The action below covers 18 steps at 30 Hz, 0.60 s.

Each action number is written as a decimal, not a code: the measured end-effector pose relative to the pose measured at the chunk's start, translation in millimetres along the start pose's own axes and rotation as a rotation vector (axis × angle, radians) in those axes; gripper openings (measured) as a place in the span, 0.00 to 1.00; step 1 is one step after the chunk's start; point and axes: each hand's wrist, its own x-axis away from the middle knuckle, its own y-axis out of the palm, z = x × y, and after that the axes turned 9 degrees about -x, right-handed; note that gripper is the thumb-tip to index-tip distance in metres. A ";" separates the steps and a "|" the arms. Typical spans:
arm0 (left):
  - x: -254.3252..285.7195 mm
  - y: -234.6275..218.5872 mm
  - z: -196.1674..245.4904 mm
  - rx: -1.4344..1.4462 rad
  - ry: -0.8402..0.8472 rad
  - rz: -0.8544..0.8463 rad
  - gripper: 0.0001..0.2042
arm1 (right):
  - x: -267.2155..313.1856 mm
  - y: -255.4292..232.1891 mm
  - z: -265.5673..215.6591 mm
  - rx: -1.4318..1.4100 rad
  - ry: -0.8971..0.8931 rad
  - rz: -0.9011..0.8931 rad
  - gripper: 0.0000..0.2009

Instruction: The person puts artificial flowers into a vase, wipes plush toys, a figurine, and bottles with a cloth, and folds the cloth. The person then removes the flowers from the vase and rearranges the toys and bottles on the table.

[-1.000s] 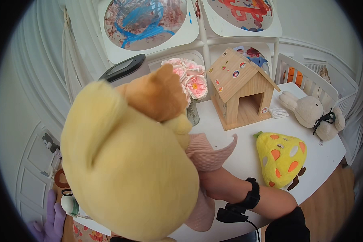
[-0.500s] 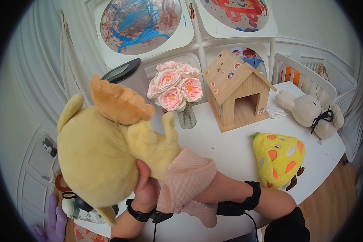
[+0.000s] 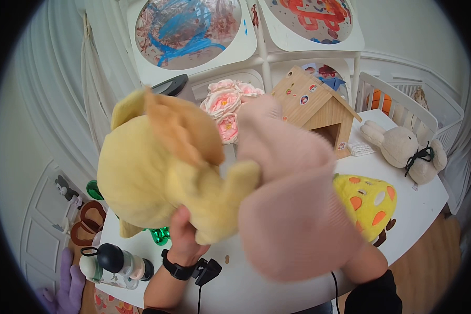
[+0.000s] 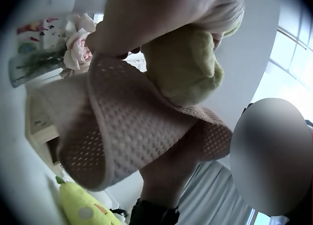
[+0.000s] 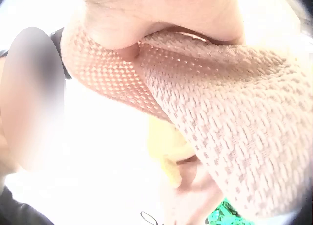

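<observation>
A yellow plush toy (image 3: 136, 178) with an orange ruffled piece (image 3: 180, 125) is held up at the left of the head view. My left hand (image 3: 186, 235) grips its neck from below, thumb on the front. Over the toy's lower part and to its right spreads a pink knitted cloth (image 3: 293, 209), blurred in the head view. The cloth hides my right hand there; in the right wrist view that hand (image 5: 161, 19) grips the cloth's edge (image 5: 230, 112). Beneath the cloth in the left wrist view, the right hand (image 4: 171, 173) shows partly.
Pink roses (image 3: 222, 102) and a wooden house (image 3: 309, 102) stand at the back. A yellow spotted plush (image 3: 374, 204) and a grey bunny (image 3: 400, 146) lie at the right. Bottles (image 3: 112, 259) and a shiny green object (image 3: 159, 235) are at the left of the white table (image 3: 418, 209).
The toy first swung left, uncovering my left hand, then shifted slightly right. The pink cloth has risen and spread rightward with my right hand, covering part of the house and spotted plush.
</observation>
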 end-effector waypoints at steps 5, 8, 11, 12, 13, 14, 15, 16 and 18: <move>20.6 -8.5 -18.3 0.054 -0.237 0.061 0.26 | 13.2 8.3 16.9 0.648 -0.352 0.025 0.25; 12.3 8.3 -13.2 0.132 -0.314 0.129 0.23 | 18.7 9.2 18.9 0.804 -0.491 -0.012 0.24; 8.1 38.8 5.7 0.041 -0.413 0.251 0.24 | 21.7 10.9 21.6 0.955 -0.628 -0.053 0.23; 6.5 49.3 12.0 -0.053 -0.457 0.287 0.27 | 22.4 11.4 22.3 1.004 -0.673 -0.068 0.23; 2.1 60.2 15.6 0.101 -0.385 0.318 0.25 | 22.7 11.7 23.0 1.053 -0.720 -0.082 0.22; 4.1 51.4 11.7 0.100 -0.384 0.319 0.25 | 23.1 11.9 23.8 1.101 -0.765 -0.096 0.22; 7.7 35.3 4.0 0.269 -0.338 0.135 0.24 | 23.4 11.9 24.4 1.148 -0.810 -0.109 0.22; 10.6 26.9 -0.4 0.437 -0.289 -0.051 0.24 | 23.8 11.8 24.6 1.147 -0.807 -0.108 0.22; 11.3 30.3 -1.3 0.477 -0.284 -0.046 0.23 | 23.7 11.5 22.7 1.115 -0.804 -0.173 0.18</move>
